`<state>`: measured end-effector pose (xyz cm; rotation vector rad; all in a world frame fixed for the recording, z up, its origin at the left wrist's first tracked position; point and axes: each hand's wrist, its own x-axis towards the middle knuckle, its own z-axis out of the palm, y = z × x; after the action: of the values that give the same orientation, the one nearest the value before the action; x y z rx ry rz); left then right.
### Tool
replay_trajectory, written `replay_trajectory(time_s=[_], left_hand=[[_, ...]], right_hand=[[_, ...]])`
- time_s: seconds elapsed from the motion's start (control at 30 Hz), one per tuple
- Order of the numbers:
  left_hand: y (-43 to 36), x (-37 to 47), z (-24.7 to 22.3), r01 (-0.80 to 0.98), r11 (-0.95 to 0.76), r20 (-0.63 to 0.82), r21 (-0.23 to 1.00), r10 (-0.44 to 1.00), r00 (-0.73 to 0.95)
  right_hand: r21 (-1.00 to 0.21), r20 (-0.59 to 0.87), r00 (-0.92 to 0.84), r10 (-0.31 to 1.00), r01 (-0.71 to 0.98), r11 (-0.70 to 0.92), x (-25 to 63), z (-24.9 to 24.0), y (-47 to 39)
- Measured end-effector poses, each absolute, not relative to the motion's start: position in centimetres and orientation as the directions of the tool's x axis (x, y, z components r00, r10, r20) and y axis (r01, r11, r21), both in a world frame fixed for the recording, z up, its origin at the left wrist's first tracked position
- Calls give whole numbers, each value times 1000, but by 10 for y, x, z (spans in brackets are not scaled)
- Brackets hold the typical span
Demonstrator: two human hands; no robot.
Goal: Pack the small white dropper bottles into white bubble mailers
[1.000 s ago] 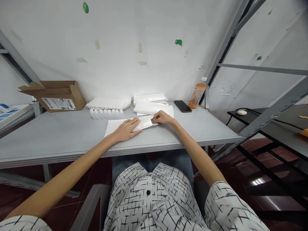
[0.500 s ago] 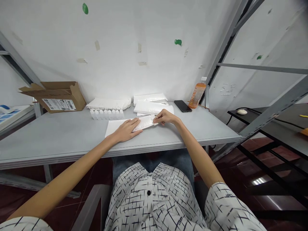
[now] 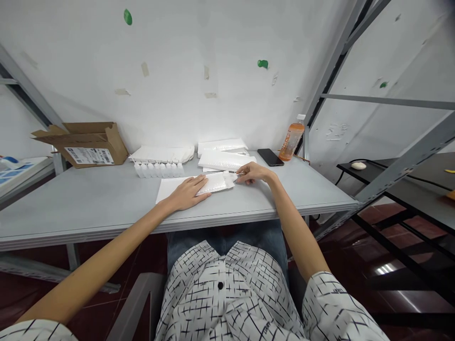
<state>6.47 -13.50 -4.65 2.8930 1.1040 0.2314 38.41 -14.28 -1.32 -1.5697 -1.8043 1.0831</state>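
A white bubble mailer (image 3: 215, 183) lies flat near the front of the table, with a white sheet (image 3: 166, 187) under its left part. My left hand (image 3: 187, 192) rests palm down on the mailer's left part, its fingers stretched out. At the mailer's right end is a narrow crinkled flap (image 3: 229, 180). Just beside that flap, my right hand (image 3: 251, 173) is closed in a pinch. Whatever its fingertips hold is too small to make out. Behind the left hand stands a row of small white bottles (image 3: 159, 170).
More white mailers (image 3: 225, 160) lie stacked toward the wall, with a white packet (image 3: 163, 153) to their left. A black phone (image 3: 270, 157) and an orange drink bottle (image 3: 292, 137) are at the back right. An opened cardboard box (image 3: 93, 148) stands at the back left.
My right hand has moved a little to the right, off the mailer's end, and the flap now sticks out there. My left hand stays pressed on the mailer.
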Motion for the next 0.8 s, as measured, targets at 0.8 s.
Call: replay_trajectory(time_s=[0.8], left_hand=[[-139,67,-45,562,-797,164,-222,537,827]], right_hand=[[-958,-171,-197,966,264,-115,371,-9,-150]])
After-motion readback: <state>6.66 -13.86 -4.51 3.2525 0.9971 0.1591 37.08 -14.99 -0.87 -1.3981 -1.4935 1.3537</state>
